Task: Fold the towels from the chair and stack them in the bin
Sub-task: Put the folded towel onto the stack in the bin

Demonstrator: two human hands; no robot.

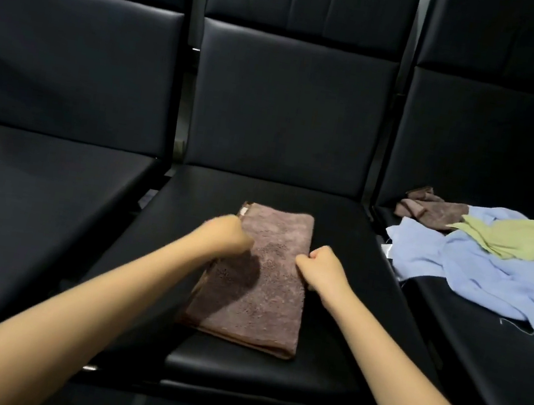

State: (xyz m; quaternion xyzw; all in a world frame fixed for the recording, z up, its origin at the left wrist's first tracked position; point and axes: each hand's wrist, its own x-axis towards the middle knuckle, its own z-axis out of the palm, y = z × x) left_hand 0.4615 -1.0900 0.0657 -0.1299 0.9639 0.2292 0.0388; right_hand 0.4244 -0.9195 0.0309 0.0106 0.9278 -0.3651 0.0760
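A brown towel (259,291), folded into a long rectangle, lies flat on the middle black chair seat (234,367). My left hand (227,236) is curled into a fist just above the towel's left edge and casts a shadow on the cloth; I see no fabric in it. My right hand (321,267) is curled at the towel's right edge, its fingertips over the border. Whether it pinches the cloth is unclear. No bin is in view.
On the right chair seat (478,355) lies a loose heap: a light blue towel (476,275), a yellow-green cloth (516,238) on top of it and a crumpled brown towel (431,207) behind. The left chair seat (33,202) is bare black leather.
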